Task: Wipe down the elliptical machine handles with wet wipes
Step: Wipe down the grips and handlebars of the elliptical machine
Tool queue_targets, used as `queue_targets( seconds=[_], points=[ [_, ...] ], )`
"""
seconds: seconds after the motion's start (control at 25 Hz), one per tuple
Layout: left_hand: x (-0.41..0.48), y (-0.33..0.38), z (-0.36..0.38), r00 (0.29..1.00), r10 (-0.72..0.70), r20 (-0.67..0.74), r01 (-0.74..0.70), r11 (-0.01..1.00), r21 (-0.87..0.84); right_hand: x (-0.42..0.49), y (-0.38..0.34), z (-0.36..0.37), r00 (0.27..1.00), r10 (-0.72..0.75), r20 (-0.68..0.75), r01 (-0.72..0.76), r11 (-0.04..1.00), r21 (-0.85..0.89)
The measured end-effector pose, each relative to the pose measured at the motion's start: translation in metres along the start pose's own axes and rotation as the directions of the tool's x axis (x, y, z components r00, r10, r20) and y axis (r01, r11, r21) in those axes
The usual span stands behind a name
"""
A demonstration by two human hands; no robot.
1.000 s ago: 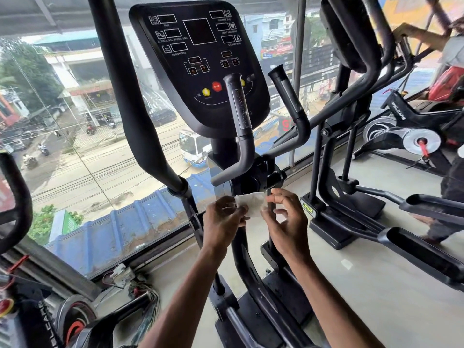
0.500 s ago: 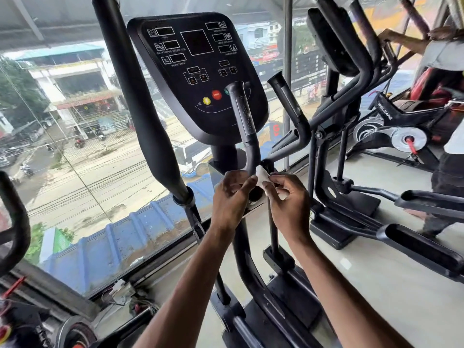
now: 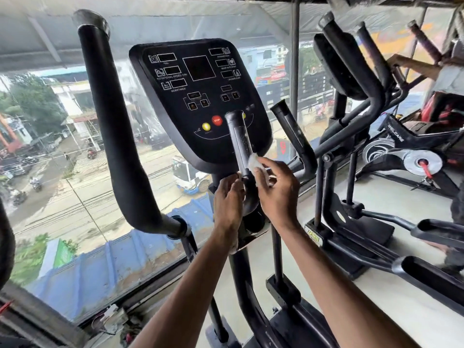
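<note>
Head view: the wipe [image 3: 254, 163] is bunched in the right hand [image 3: 278, 194], whose fingers [image 3: 266, 163] pinch it and press it against the right side of the short grip [image 3: 238, 139] that stands just in front of the console [image 3: 200, 101], below its STOP button. The wipe sits low on that grip, near where the tube bends down. The left hand [image 3: 227, 199] is at the same bend, below the console, with its fingertips against the tube. Whether they clasp it or only steady it I cannot tell.

As a judgement, the task is at an early stage. The wipe is only at the foot of this one grip, and the upper length looks dull and speckled, so most of it seems unwiped. The second short grip [image 3: 293, 131], right of the console, is untouched by either hand. The long handle [image 3: 118, 136], left of the console, is also well apart from the wipe. Nothing shows whether either has been cleaned. What looks left is a stroke up the present grip, then the second short grip and the long handle.
</note>
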State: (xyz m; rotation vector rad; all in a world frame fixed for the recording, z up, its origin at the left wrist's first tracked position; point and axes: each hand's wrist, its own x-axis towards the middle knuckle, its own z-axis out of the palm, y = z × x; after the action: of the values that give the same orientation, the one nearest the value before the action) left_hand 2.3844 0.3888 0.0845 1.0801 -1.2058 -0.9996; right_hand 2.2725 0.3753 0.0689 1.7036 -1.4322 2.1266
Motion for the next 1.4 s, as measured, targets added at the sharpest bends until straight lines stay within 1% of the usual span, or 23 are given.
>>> queue_targets(
  seconds=[0.08,0.12,0.2,0.32,0.36,0.44,0.56,0.68,0.8,0.92,1.04,1.12,1.24,1.36,1.4],
  points=[
    [0.009,-0.008,0.003,1.0,0.008,0.0,-0.008,1.0,0.007,0.004,0.007,-0.001,0.995,-0.096,0.038,0.097,0.995,-0.008],
    [0.009,-0.01,0.004,1.0,0.015,0.004,-0.015,1.0,0.0,0.007,0.008,-0.002,0.992,-0.119,0.036,0.119,0.993,-0.003],
    [0.01,-0.014,0.009,0.999,0.033,0.003,-0.033,0.999,-0.019,0.015,0.011,-0.004,0.992,-0.123,0.023,0.123,0.992,0.032],
    [0.012,-0.02,0.011,0.997,0.08,0.004,-0.08,0.997,0.009,0.016,0.014,-0.008,0.969,-0.216,0.122,0.208,0.975,0.077],
    [0.013,-0.021,0.01,0.996,0.093,0.005,-0.093,0.995,0.024,0.015,0.015,-0.009,0.963,-0.235,0.136,0.226,0.971,0.079],
    [0.012,-0.021,0.008,0.995,0.101,0.019,-0.102,0.993,0.062,0.02,0.015,-0.011,0.967,-0.224,0.12,0.213,0.972,0.097],
    [0.013,-0.023,0.005,0.993,0.097,0.064,-0.101,0.993,0.061,0.031,0.014,-0.007,0.953,-0.266,0.146,0.252,0.962,0.109],
    [0.014,-0.024,0.006,0.995,0.074,0.067,-0.074,0.997,0.007,0.046,0.01,0.0,0.957,-0.249,0.146,0.233,0.965,0.12],
    [0.015,-0.026,0.005,0.996,0.06,0.071,-0.059,0.998,-0.026,0.052,0.01,0.003,0.943,-0.281,0.176,0.269,0.959,0.091],
    [0.02,-0.028,0.003,0.995,0.033,0.099,-0.028,0.998,-0.053,0.044,0.011,0.002,0.974,-0.197,0.11,0.187,0.977,0.1],
    [0.024,-0.028,0.0,0.992,0.015,0.125,-0.006,0.997,-0.072,0.039,0.011,0.004,0.97,-0.22,0.104,0.213,0.974,0.079],
    [0.025,-0.028,0.0,0.991,0.01,0.137,0.003,0.996,-0.089,0.046,0.009,0.008,0.978,-0.196,0.071,0.189,0.978,0.091],
    [0.026,-0.029,-0.002,0.988,-0.003,0.156,0.019,0.995,-0.103,0.054,0.003,0.016,0.975,-0.216,0.049,0.212,0.974,0.075],
    [0.026,-0.028,-0.002,0.985,-0.008,0.173,0.025,0.995,-0.099,0.065,-0.001,0.024,0.987,-0.161,0.006,0.159,0.982,0.102],
    [0.026,-0.027,-0.002,0.985,-0.011,0.172,0.029,0.995,-0.1,0.067,-0.001,0.024,0.985,-0.174,0.01,0.172,0.98,0.095]
  ],
)
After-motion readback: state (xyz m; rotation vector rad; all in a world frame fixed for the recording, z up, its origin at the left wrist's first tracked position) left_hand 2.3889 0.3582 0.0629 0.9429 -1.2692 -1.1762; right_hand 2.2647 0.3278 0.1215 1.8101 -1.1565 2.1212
